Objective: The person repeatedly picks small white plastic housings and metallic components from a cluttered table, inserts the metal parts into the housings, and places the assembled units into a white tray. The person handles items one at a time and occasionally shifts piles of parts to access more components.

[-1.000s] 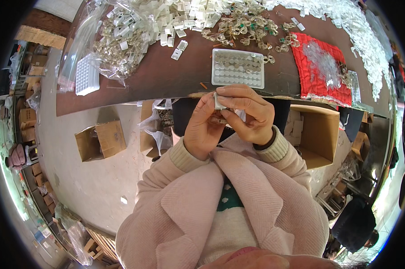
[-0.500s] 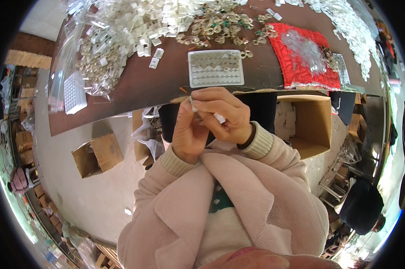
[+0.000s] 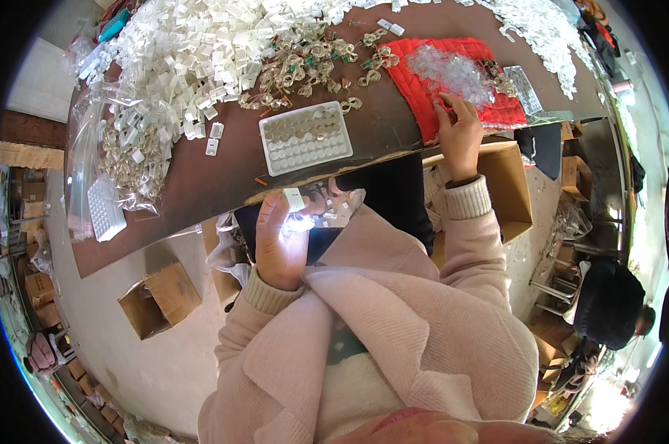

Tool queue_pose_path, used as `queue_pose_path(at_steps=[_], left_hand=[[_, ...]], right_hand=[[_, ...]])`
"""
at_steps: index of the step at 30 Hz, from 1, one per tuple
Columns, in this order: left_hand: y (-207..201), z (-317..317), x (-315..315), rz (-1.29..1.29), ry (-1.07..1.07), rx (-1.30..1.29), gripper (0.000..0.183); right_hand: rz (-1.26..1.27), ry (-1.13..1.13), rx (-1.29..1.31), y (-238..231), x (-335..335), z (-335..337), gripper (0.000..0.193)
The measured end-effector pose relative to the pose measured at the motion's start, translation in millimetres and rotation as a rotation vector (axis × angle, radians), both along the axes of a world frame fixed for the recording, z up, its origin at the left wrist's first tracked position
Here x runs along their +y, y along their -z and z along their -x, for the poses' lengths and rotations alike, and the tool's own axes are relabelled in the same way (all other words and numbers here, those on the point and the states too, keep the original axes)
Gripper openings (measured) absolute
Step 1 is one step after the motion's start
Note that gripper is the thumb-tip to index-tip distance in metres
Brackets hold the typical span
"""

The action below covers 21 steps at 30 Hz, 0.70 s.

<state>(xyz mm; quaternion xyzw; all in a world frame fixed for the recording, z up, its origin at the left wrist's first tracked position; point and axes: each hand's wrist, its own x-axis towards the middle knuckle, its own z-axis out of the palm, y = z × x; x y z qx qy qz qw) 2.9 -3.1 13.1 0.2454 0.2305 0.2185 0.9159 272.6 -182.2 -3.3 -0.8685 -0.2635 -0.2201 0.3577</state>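
Holding now-lit piece (image 3: 294,198), left hand (image 3: 280,250), right hand (image 3: 461,139) shifted over cloth (image 3: 508,113)

- pale pink ribbed coat (image 3: 490,337), pretty big lapels (image 3: 390,307)
- chunky cream ribbed cuffs (image 3: 468,198) poking out of the sleeves (image 3: 473,248)
- cream top (image 3: 334,392), dark green patch (image 3: 347,349)
- skinny dark band (image 3: 463,180), right wrist

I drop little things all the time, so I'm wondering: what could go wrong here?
The small white piece in the left hand could slip and fall, since it's held beyond the edge of the table. The right hand, at the red cloth, might scatter the clear pieces lying loose there.
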Motion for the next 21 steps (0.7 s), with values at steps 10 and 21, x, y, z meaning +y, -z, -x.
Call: queue_pose_path(at_steps=[10,21], left_hand=[[10.9,5.1,1.1,-0.107,0.045,-0.076,0.021],[18.0,4.0,4.1,-0.081,0.047,-0.064,0.020]], right_hand=[[0.048,-0.069,0.142,18.7,-18.4,-22.0,0.012],[-0.036,-0.123,0.088,13.7,-12.1,-13.8,0.007]])
